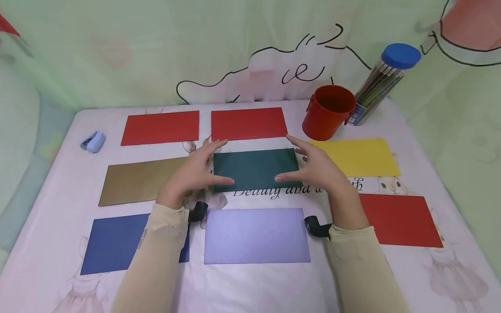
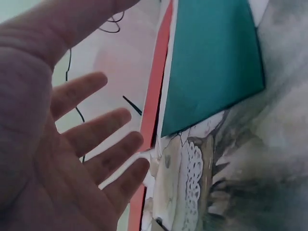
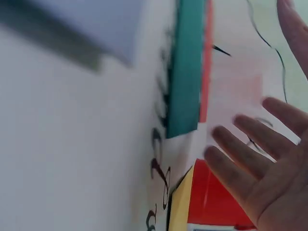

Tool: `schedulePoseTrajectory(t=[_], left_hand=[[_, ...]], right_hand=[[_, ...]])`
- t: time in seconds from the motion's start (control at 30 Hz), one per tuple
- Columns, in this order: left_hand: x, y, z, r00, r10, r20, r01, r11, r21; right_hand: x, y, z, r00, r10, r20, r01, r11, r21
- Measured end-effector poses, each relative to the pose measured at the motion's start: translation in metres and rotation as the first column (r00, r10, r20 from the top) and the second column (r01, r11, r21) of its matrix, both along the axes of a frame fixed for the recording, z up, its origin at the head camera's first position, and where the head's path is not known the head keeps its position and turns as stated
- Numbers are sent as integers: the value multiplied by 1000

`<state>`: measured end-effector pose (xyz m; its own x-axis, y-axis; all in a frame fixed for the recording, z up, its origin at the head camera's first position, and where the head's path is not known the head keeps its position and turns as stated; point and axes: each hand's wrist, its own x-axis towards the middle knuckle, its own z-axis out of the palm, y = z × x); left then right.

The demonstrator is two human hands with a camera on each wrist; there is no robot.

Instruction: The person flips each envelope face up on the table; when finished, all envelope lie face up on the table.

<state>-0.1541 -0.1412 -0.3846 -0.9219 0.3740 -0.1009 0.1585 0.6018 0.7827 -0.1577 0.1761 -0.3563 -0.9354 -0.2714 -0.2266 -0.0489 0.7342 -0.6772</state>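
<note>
The pale tablecloth (image 1: 254,287) reads "Beauty and w…th" (last word partly hidden).

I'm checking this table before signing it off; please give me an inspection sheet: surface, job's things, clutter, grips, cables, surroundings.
Surface: pale tablecloth, printed with lettering and rabbits.
Job's things: green card at centre; around it, back-left red card, back-middle red card, front-right red card, brown card, yellow card, blue card, lavender card.
Clutter: red cup and blue-lidded tube of pencils, back right; small light-blue object, back left.
Grips: left grip and right grip open, holding nothing; thumb contact with the green card unclear.
Cables: nothing seen.
Surroundings: pale green curtain with printed drawings.
</note>
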Motion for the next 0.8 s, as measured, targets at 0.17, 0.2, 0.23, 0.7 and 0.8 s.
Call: schedulePoseTrajectory(t=[0.17,0.2,0.23,0.7,0.8], left_hand=[[0,-1,0,998,-21,55,18,998,53],[0,-2,0,998,-24,54,21,998,54],[-1,-2,0,998,-31,51,29,998,55],[-7,-8,-12,997,-67,47,65,997,49],[-9,-8,-14,996,-66,64,63,997,51]], right_hand=[[-2,11,-6,999,35,25,-34,999,-31],[-2,13,-7,998,50,26,-49,998,-31],[-3,14,-8,997,66,28,-65,997,-33],[-5,15,-18,988,142,57,-138,988,-75],[-8,15,-15,986,150,67,-147,988,-42]])
